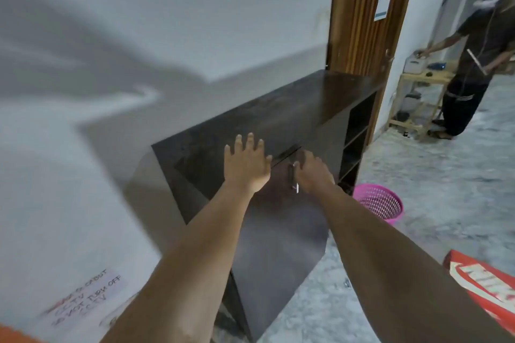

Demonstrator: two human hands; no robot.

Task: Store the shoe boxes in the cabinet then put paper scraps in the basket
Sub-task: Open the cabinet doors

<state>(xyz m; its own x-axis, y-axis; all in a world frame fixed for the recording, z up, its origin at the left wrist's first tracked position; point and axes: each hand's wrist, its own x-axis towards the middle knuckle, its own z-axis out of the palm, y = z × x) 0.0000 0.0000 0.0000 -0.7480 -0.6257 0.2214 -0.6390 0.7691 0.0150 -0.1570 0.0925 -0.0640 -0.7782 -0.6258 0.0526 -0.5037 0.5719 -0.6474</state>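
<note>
dark wood makes up the cabinet (278,108), which stands against a pale wall with its door (278,237) hanging a little ajar at the top edge. the left hand (246,164) lies flat on the cabinet top near the front edge, fingers straight and spread, holding nothing. the right hand (312,172) is curled round the slim metal handle (294,178) on the door — fingers wrapped over it, the knuckles facing up.

a pink mesh basket (380,203) sits on the speckled floor just beside the cabinet's open shelves (355,145), to the right of the right forearm. a red and white shoe box (485,284) lies on the floor at the lower right corner, well apart from the cabinet and partly cut off by the frame edge.

farther back, another person (473,64) stands past a slatted wooden door (362,14), one hand on something atop a light wooden rack (418,100). a paper notice (89,298) with handwritten letters hangs on the wall at lower left — blurred, only partly readable.
</note>
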